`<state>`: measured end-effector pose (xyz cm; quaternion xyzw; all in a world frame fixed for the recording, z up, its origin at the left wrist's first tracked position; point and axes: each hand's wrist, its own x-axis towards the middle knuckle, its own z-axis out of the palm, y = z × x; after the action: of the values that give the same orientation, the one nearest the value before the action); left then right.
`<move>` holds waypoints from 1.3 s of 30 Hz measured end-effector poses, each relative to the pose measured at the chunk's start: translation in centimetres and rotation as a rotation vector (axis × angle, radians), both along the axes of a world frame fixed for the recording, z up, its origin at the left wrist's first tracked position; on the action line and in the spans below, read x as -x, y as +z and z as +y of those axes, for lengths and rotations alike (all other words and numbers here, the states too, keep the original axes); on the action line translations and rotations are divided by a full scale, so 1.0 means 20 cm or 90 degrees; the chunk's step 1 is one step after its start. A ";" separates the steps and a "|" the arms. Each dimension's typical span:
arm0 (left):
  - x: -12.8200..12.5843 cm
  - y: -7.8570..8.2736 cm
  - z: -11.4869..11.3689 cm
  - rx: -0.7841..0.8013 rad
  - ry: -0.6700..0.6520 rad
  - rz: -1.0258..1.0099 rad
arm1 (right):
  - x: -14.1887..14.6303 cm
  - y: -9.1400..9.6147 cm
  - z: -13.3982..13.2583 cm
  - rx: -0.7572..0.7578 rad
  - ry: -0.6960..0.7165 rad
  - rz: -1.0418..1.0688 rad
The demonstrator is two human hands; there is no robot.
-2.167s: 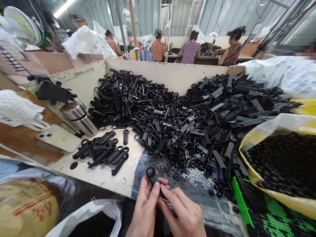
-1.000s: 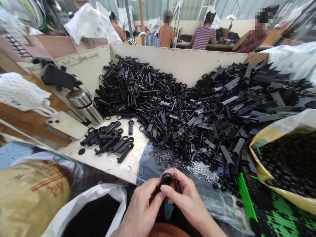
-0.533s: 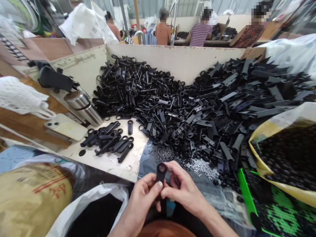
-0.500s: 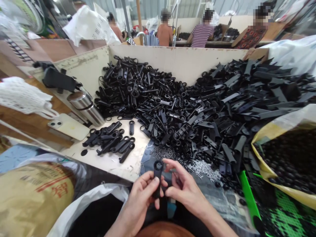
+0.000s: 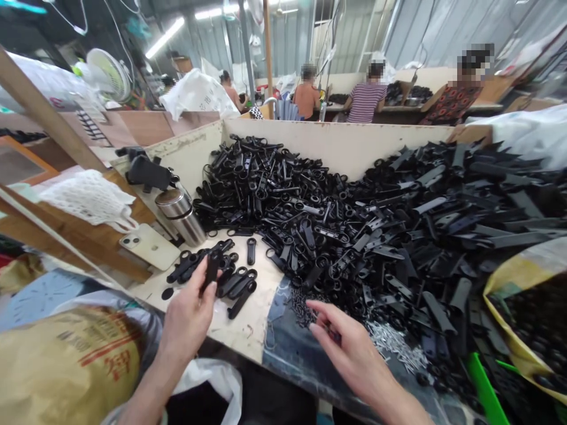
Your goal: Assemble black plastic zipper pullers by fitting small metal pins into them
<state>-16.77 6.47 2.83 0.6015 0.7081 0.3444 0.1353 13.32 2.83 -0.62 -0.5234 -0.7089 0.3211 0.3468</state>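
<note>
Black zipper pulls (image 5: 305, 230) heap on a cream bench (image 5: 248, 321), workers (image 5: 365, 100) beyond.

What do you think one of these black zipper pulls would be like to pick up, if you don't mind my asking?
The black zipper pull in the left hand stays straight without drooping, so it is probably stiff. Its matte surface suggests moulded plastic, likely light for its size. The loose pulls lie flat, so it seems unlikely to roll.
</note>
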 end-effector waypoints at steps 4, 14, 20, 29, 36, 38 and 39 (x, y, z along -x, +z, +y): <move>0.06 -0.03 0.11 -0.048 -0.035 0.299 | 0.07 0.08 0.20 -0.071 0.046 -0.218; -0.15 -0.03 0.29 -0.049 -0.102 0.445 | 0.32 0.10 0.36 -0.034 0.183 -0.500; -0.22 0.02 0.53 0.042 -0.141 0.491 | 0.29 0.01 0.28 -0.050 0.183 -0.534; -0.27 -0.02 0.61 0.103 -0.221 0.558 | 0.32 0.05 0.25 -0.048 0.120 -0.505; -0.24 0.01 0.57 0.050 -0.275 0.600 | 0.30 0.06 0.18 -0.061 0.147 -0.449; -0.24 0.03 0.54 0.016 -0.277 0.600 | 0.17 0.04 0.10 -0.077 0.100 -0.395; -0.24 0.03 0.51 -0.012 -0.278 0.590 | 0.09 0.03 0.05 -0.092 0.052 -0.334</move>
<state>-11.98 16.61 3.50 0.8260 0.5485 0.0115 -0.1293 11.61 3.90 0.00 -0.5340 -0.8159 0.1368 0.1744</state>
